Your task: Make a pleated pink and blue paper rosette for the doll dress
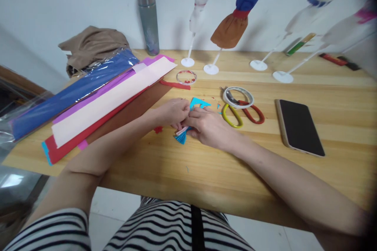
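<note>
Over the middle of the wooden table, my left hand (pixel 174 112) and my right hand (pixel 206 125) meet with bent fingers around a small piece of folded paper. A pleated blue paper fan (pixel 180 137) spreads out below the fingers, with a pale pink strip at its narrow end. The rest of it is hidden by my hands. Just beyond my fingertips lies a cut scrap of light blue paper (pixel 200 102). To the right, scissors (pixel 233 115) with one yellow and one red handle lie under a roll of tape (pixel 246 104).
Long folded sheets of coloured paper (pixel 97 113) and a plastic-wrapped blue bundle (pixel 76 88) lie at left. A flask (pixel 149 19) and small mannequins on stands, one wearing a blue and brown paper dress (pixel 231 29), line the wall. A phone (pixel 300 127) lies at right.
</note>
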`<state>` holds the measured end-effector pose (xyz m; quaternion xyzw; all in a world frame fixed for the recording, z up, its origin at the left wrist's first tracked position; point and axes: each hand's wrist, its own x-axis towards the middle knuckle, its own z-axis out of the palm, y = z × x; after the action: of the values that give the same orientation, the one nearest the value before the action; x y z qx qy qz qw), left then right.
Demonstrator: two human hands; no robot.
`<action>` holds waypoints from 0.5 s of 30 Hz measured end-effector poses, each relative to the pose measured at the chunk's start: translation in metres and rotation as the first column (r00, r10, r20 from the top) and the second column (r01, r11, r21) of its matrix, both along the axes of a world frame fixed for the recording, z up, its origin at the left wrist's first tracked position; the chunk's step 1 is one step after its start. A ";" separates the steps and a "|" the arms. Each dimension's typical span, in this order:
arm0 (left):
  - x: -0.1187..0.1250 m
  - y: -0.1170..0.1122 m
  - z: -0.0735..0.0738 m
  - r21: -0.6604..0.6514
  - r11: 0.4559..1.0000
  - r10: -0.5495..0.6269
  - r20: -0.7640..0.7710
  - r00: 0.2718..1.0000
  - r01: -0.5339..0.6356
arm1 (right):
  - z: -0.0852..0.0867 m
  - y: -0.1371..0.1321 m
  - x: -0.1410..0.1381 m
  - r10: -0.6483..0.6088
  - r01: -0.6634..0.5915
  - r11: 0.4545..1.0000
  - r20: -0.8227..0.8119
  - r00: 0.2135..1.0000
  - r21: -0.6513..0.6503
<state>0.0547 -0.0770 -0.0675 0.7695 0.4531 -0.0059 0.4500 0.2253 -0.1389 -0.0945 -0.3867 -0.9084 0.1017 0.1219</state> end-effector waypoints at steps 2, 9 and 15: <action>-0.001 0.000 -0.001 0.020 1.000 0.004 -0.007 1.000 -0.004 | 0.000 0.001 0.000 0.006 -0.006 1.000 -0.008 1.000 -0.011; 0.000 0.000 -0.001 0.018 1.000 0.010 0.003 1.000 -0.010 | -0.005 0.003 0.001 0.022 -0.024 0.999 -0.040 0.999 -0.036; -0.002 0.003 0.011 0.120 0.987 0.102 0.023 0.995 -0.104 | -0.004 0.001 -0.001 -0.018 0.017 1.000 -0.073 0.997 -0.013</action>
<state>0.0524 -0.0741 -0.0562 0.7710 0.4880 0.0512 0.4060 0.2245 -0.1381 -0.0986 -0.3913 -0.8994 0.1201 0.1534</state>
